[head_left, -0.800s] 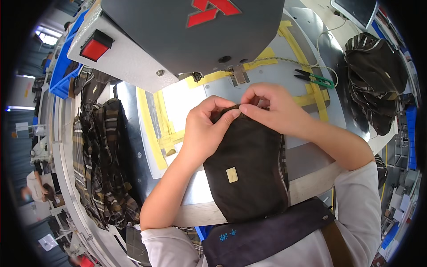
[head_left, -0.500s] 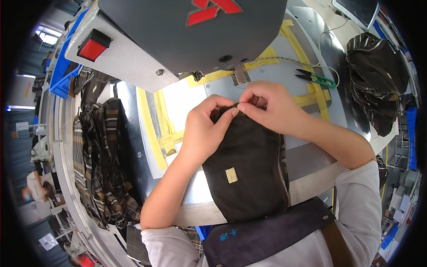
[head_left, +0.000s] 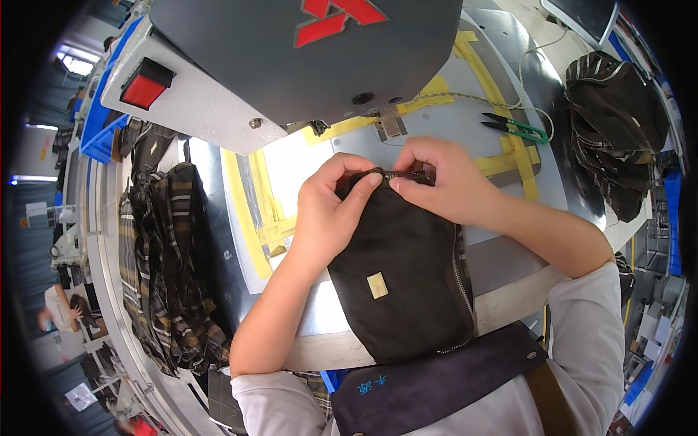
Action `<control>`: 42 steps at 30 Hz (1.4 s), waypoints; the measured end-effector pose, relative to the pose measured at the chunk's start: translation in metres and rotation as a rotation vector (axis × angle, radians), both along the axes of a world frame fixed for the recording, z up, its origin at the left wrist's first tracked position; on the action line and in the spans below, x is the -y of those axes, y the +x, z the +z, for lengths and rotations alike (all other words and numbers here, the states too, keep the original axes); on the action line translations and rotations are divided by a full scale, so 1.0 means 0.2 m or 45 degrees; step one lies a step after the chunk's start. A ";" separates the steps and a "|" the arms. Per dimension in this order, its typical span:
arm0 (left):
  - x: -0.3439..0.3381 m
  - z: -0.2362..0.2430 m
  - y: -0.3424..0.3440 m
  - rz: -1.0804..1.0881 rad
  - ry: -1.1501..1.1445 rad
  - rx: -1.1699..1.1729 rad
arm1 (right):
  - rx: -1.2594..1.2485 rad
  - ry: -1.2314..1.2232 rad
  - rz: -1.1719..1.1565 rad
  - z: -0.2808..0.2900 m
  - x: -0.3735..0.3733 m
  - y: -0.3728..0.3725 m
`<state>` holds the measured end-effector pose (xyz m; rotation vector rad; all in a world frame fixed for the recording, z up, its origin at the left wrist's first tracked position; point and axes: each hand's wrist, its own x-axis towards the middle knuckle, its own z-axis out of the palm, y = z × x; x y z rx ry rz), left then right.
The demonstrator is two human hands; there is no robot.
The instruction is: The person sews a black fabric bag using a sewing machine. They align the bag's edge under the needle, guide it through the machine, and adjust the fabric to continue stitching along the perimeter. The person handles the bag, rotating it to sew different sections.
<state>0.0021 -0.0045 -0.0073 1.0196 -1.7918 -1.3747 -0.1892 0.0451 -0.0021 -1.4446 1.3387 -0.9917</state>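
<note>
Between my hands hangs a dark brown garment piece (head_left: 407,247), its lower end lying over the table's near edge. A metal zipper (head_left: 459,280) runs down its right side, and a small pale yellow patch (head_left: 377,285) sits on its face. My left hand (head_left: 331,207) pinches the top edge between thumb and fingers. A short way to the right, my right hand (head_left: 443,182) pinches the same edge. A stretch of zipper teeth shows between the two thumbs. The fingertips behind the cloth are partly hidden.
A grey sewing machine head (head_left: 313,58) with a red switch (head_left: 147,83) stands just beyond my hands. Green-handled thread snips (head_left: 515,128) lie at the right on the taped work plate (head_left: 494,94). Plaid garments (head_left: 171,269) hang at the left; a dark garment pile (head_left: 614,131) sits far right.
My thumbs have moved apart along the top edge, the left hand shifting slightly left. More zipper teeth now show between them. The garment has shifted a little.
</note>
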 end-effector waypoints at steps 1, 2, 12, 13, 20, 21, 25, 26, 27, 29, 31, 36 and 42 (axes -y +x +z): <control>0.01 0.01 0.00 -0.012 0.038 -0.001 | 0.006 -0.017 0.020 0.00 0.00 -0.01; 0.01 0.02 0.00 -0.024 0.076 -0.002 | 0.011 -0.033 0.039 0.01 0.00 -0.01; 0.00 0.03 0.00 -0.034 0.099 0.071 | 0.061 0.021 0.039 0.01 0.04 -0.03; 0.00 0.02 0.00 -0.007 0.085 0.039 | 0.016 -0.027 0.059 0.01 0.03 -0.04; -0.02 0.01 -0.01 0.038 -0.005 0.018 | -0.049 -0.030 -0.004 0.00 0.02 -0.01; -0.02 0.01 -0.01 0.035 -0.015 0.005 | -0.059 -0.039 -0.026 0.00 0.01 0.00; -0.02 0.00 -0.01 0.027 -0.013 0.017 | -0.102 -0.079 -0.084 -0.01 -0.01 0.02; -0.02 0.00 -0.01 0.024 -0.002 0.035 | -0.114 -0.090 -0.091 -0.01 -0.01 0.02; -0.01 0.00 -0.01 0.024 -0.004 0.047 | -0.133 -0.117 -0.095 -0.01 -0.02 0.03; -0.01 0.00 0.00 0.025 -0.009 0.071 | -0.171 -0.171 -0.103 -0.01 -0.02 0.03; -0.01 0.00 0.00 0.013 -0.021 0.061 | -0.210 -0.240 -0.094 -0.02 -0.02 0.04; -0.01 0.03 0.00 -0.019 -0.018 0.061 | -0.031 -0.058 0.013 0.02 0.00 0.00; 0.00 0.02 0.00 -0.044 0.059 0.099 | 0.080 0.097 0.054 0.02 0.03 -0.01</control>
